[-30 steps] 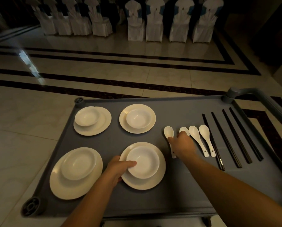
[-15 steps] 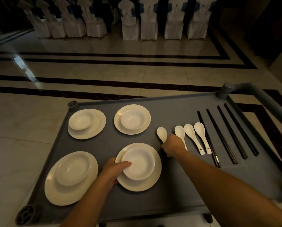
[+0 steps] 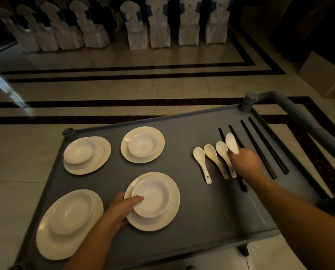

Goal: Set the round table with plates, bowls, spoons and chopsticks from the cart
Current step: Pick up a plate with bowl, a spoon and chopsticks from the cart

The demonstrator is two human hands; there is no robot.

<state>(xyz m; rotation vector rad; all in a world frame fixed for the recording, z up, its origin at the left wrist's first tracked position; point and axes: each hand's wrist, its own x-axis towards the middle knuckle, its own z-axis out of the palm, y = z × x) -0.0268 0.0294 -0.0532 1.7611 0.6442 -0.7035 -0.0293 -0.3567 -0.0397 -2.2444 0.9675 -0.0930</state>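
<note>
On the grey cart [image 3: 201,227] stand several cream plates, each with a white bowl on it. My left hand [image 3: 122,209] grips the near-right plate [image 3: 172,213] at its left rim, thumb on the rim of its bowl [image 3: 155,197]. My right hand [image 3: 244,164] pinches the handle of the rightmost white spoon [image 3: 232,143], whose head points away over the black chopsticks [image 3: 268,149]. Three more spoons [image 3: 211,154] lie side by side just left of that hand. Part of one chopstick pair is hidden under my right hand.
The other plate-and-bowl sets sit near left [image 3: 69,223], far left [image 3: 87,154] and far middle [image 3: 142,144]. The cart's handle [image 3: 299,115] rises along its right side. Beyond lie tiled floor and a row of white-covered chairs [image 3: 159,26].
My right hand has moved right from the leftmost spoon to the rightmost one and now holds it, shifted over the chopsticks. My left hand has kept its grip on the plate.
</note>
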